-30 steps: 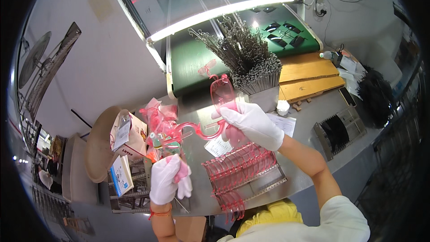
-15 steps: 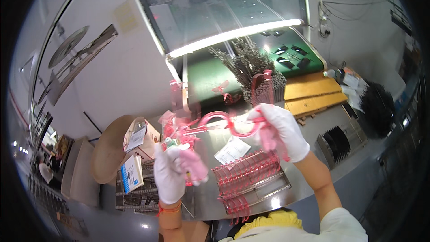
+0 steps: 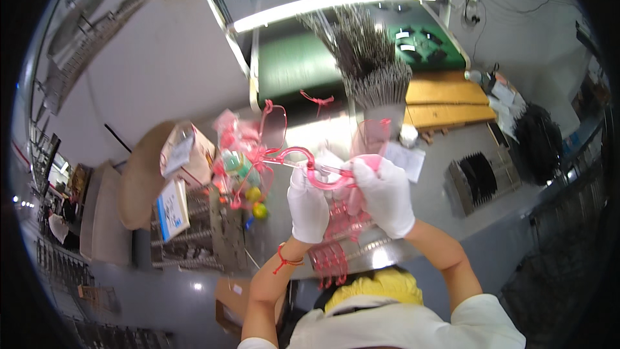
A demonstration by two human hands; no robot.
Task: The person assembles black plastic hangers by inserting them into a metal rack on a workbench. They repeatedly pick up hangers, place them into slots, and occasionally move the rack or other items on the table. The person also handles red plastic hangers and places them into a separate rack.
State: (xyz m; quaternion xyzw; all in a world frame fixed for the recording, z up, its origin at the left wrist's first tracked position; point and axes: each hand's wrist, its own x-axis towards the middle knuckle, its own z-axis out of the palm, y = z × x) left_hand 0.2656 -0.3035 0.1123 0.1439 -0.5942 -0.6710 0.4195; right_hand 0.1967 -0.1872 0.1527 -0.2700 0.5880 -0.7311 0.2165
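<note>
Both my hands wear white gloves with pink at the fingers, and they meet over the steel table. Between them is a translucent pink eyeglass frame (image 3: 298, 153), its curved rims toward me. My right hand (image 3: 387, 197) is closed on the frame's right side. At the middle of the frame, my left hand (image 3: 309, 205) has its fingers closed against it. Partly hidden below my hands, a rack of pink eyeglass frames (image 3: 330, 262) lies on the table. Left of my hands are pink plastic wrapping (image 3: 236, 130) and small coloured balls (image 3: 259, 211).
A bundle of thin grey metal rods (image 3: 378, 81) stands ahead, before a green conveyor belt (image 3: 294, 58). Yellow boards (image 3: 445, 100) and a slotted black rack (image 3: 481, 178) are on the right. At left stand a carton (image 3: 187, 152) and metal racks (image 3: 194, 229).
My left hand has moved right, from beside the wrapping to the eyeglass frame. My right hand still holds the frame, now slightly nearer the middle. The view has tilted.
</note>
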